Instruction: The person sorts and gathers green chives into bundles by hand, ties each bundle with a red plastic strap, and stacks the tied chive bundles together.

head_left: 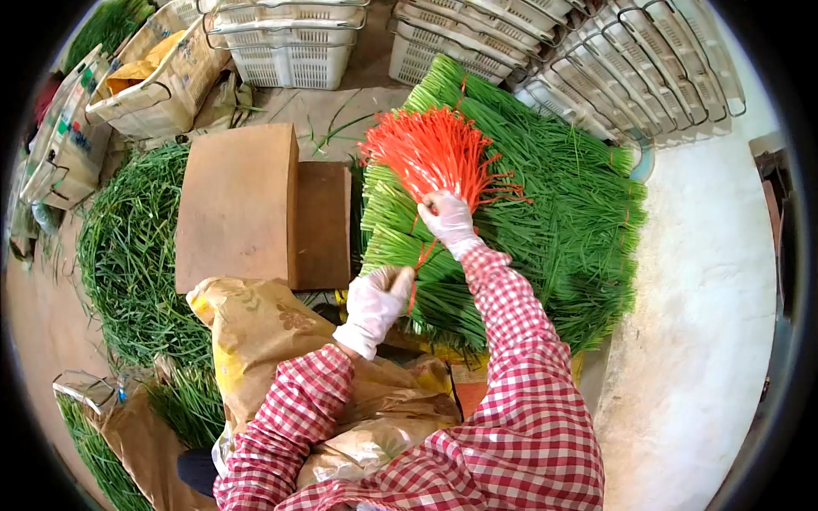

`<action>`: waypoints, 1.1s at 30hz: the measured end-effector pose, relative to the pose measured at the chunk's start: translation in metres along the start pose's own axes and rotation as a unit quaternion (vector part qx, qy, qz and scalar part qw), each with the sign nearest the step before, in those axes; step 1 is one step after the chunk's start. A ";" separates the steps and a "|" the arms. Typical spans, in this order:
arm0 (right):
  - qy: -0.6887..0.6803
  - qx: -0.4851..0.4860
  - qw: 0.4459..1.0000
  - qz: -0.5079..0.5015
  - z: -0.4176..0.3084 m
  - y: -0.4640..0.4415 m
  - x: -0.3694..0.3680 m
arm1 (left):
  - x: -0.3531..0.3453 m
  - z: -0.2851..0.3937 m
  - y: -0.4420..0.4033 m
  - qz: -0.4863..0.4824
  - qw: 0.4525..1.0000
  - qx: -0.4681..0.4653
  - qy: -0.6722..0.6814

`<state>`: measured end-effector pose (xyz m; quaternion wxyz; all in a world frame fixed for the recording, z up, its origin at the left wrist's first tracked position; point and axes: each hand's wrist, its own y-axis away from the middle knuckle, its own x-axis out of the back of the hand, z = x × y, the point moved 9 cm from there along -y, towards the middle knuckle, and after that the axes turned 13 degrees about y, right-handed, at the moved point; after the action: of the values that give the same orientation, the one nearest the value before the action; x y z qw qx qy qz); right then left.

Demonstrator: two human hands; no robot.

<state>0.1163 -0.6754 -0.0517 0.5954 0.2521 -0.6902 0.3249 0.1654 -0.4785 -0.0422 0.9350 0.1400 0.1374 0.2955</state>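
Observation:
My right hand (447,220), in a white glove, is closed at the lower end of a fanned bundle of orange plastic ties (430,153). The ties lie on top of a wide pile of bundled green stalks (554,230), which look like garlic chives or similar. Lower and to the left, my left hand (379,308), also gloved, is closed, with its fingertips at a loose orange tie (418,262) by the pile's near left edge. Whatever else lies inside either fist is hidden.
A brown block (234,204) stands left of the pile, beside a heap of loose green stalks (136,255). Stacked white crates (290,51) line the back, with more crates (630,77) at the right. Brown sheeting (264,341) covers my lap. A pale wall (699,315) bounds the right.

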 end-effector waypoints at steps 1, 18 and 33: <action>-0.275 -0.118 0.953 -0.034 0.022 0.008 -0.012 | -0.002 -0.004 -0.007 -0.002 0.998 0.026 0.061; -0.093 0.184 0.968 0.141 -0.045 0.057 0.047 | 0.004 -0.043 -0.068 0.124 0.943 0.009 0.307; -0.114 0.170 0.966 0.158 -0.055 0.061 0.045 | 0.003 -0.029 -0.063 0.067 0.908 0.063 0.408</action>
<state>0.1002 -0.5915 -0.0121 0.4023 0.2728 -0.7192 0.4965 0.1904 -0.5208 -0.0909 0.7643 0.0750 0.5157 0.3798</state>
